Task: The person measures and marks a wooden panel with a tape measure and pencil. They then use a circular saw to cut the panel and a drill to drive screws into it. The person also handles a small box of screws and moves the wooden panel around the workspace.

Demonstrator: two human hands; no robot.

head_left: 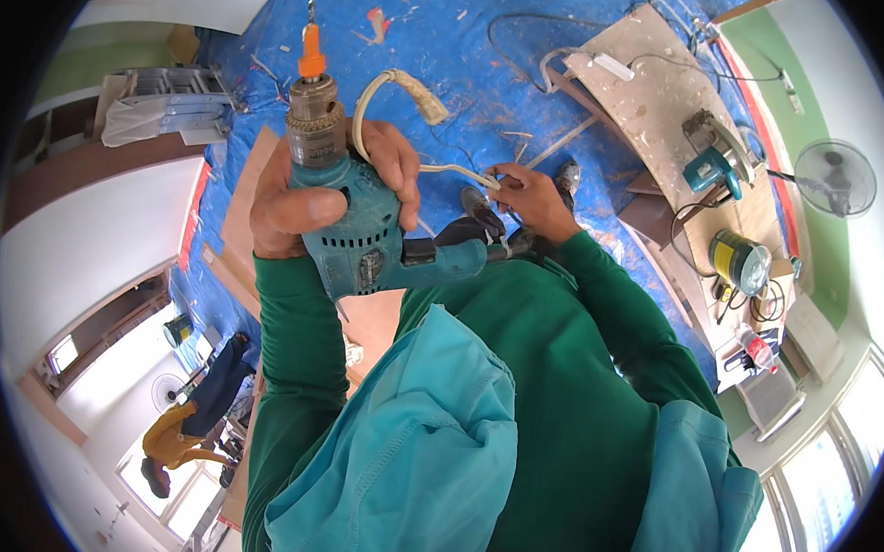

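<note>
Over blue floor sheeting [450, 43], the person's L hand [277, 210] is wrapped round the body of a teal power drill [365, 259], thumb & fingers on opp. sides, just below the metal chuck [316, 126]. Drill's held up in front of the torso, L of centre, its orange-collared bit [312, 57] pointing away from the wearer. R hand [537, 201], to the drill's R, has a pale cord [455, 170] pinched btwn thumb & fingers; near the chuck, pale cord also loops up to a plug-like end [430, 106]. Off R, a circ. saw [713, 172] sits on wooden boarding [628, 102], w/ a fan [835, 179] beyond. Lower L, well apart: co-worker [171, 434] in mustard top.
</note>
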